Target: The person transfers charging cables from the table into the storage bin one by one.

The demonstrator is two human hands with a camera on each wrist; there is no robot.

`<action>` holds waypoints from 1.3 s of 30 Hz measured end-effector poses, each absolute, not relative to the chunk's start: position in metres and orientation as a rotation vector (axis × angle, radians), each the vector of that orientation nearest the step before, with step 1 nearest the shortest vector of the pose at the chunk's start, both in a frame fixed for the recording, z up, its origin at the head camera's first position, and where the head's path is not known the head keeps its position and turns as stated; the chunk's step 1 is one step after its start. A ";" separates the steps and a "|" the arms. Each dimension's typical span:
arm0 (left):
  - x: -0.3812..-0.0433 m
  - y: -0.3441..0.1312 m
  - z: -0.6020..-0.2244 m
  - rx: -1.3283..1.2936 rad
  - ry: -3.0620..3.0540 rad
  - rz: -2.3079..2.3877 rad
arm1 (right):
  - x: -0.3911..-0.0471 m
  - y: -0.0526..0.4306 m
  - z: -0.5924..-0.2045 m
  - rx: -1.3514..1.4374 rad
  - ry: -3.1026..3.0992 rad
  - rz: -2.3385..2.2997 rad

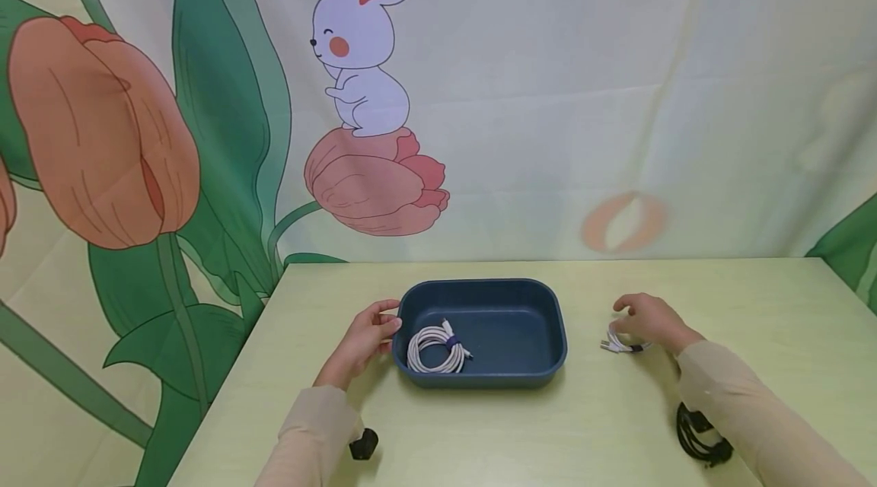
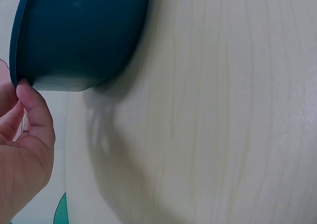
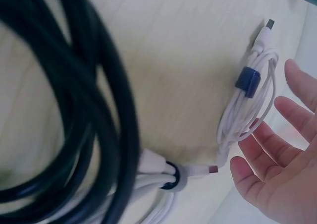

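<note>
A dark blue rectangular bin [image 1: 479, 380] stands on the table. My left hand [image 1: 365, 338] pinches its left rim between thumb and fingers. Inside, at the left end, lies a coiled white cable [image 1: 414, 354] with a dark blue strap. To the right of the bin, my right hand [image 1: 651, 319] hovers over a bundled white charging cable [image 1: 614, 345], which it partly hides in the head view. The right wrist view shows that cable [image 3: 237, 110] bound by a blue strap, its loops beside my spread, loosely bent fingers [image 3: 270, 147].
A black coiled cable [image 1: 692, 445] lies near my right sleeve. Close by it in the right wrist view is another white cable [image 3: 148, 179] with a black-and-grey strap. A small black object [image 1: 364, 444] sits at my left cuff. A printed curtain [image 1: 514, 129] hangs behind the table.
</note>
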State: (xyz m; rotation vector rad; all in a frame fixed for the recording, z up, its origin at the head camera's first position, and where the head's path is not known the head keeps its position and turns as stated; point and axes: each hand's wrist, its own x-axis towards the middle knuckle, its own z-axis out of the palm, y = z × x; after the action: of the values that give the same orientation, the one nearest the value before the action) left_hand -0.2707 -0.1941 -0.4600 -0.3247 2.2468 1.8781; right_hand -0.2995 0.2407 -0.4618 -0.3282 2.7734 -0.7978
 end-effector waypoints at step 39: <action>-0.272 -0.194 -0.461 -0.365 2.254 1.860 | -0.290 0.256 -0.473 -0.465 2.865 -0.616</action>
State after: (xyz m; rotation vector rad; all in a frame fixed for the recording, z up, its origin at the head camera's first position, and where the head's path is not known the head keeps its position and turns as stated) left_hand -0.2717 -0.1940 -0.4613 -0.3654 2.2540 1.8598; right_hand -0.2898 0.2560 -0.4730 -0.4649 2.8652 -0.6155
